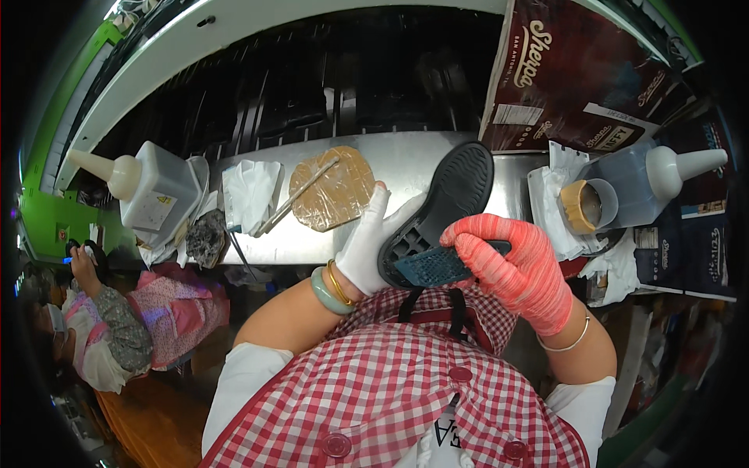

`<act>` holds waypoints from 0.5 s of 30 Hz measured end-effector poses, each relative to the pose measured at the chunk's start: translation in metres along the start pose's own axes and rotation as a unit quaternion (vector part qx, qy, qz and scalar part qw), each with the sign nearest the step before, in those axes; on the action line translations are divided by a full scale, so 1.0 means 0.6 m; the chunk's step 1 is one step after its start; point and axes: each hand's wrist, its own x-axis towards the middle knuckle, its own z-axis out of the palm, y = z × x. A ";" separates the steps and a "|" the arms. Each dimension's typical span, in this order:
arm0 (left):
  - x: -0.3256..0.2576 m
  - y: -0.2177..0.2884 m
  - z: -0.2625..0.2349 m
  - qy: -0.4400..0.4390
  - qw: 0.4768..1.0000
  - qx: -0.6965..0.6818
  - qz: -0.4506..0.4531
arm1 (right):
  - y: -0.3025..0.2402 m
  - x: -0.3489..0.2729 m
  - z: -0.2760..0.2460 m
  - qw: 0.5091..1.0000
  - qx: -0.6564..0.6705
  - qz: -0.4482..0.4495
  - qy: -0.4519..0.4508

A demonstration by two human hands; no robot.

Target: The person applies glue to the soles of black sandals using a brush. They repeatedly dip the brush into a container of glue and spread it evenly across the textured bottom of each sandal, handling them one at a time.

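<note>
White-gloved left fingers [374, 214] grip a ridged black shoe sole [462, 178]; coral-gloved right fingers [482, 248] pinch a blue textured piece [431, 266], apparently for heel work, next needing steady support.

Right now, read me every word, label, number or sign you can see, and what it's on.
I won't copy wording, but print shows here:
Dark red package: large white lettering, legible; left label too small.
Dark blue package: white lettering, partly legible.
Left bottle: yellow sign, label print too small.
White shirt: dark letters, partly hidden.
</note>
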 end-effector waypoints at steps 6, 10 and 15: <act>-0.015 0.009 -0.002 0.038 0.990 0.106 -0.081 | -0.044 0.025 0.000 0.993 -0.029 0.097 -0.068; -0.016 0.016 0.000 0.080 0.982 0.108 -0.134 | -0.062 0.036 0.007 0.984 -0.060 0.139 -0.090; -0.016 0.027 0.010 0.078 0.966 0.168 -0.182 | -0.057 0.048 0.015 0.983 -0.079 0.125 -0.106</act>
